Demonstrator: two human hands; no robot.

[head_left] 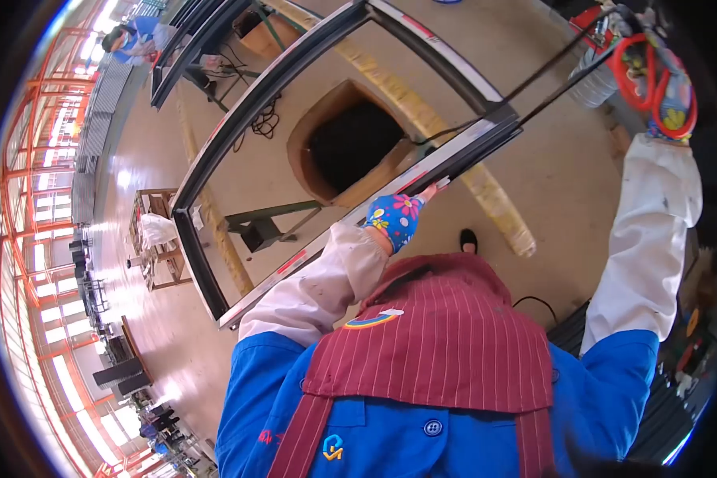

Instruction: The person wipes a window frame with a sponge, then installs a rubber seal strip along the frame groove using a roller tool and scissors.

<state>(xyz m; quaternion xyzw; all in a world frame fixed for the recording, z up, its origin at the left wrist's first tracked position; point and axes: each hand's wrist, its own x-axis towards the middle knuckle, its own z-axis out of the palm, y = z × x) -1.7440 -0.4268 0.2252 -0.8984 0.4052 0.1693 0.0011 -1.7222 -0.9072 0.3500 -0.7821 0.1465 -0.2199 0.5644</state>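
Note:
A large vehicle window frame point(275, 267), grey-white with black rubber along its inner edge, lies slantwise in front of me. My left hand point(394, 219), in a flowered glove, grips its near side, with the fingertips at the black edging. Raised at the far right, my right hand point(675, 99) is closed near red loops that look like scissors handles point(634, 73). Two taut black rubber strips point(570, 86) run from the frame's right corner to this hand. The right fingers are partly hidden among the loops and strips.
Yellow-wrapped bars point(498, 207) lie beneath the frame, beside a green stand point(275, 215). A cardboard box point(299, 151) with a dark inside stands below. Another frame point(187, 60) and a person in blue point(139, 36) are at upper left. A wooden rack point(163, 271) stands left.

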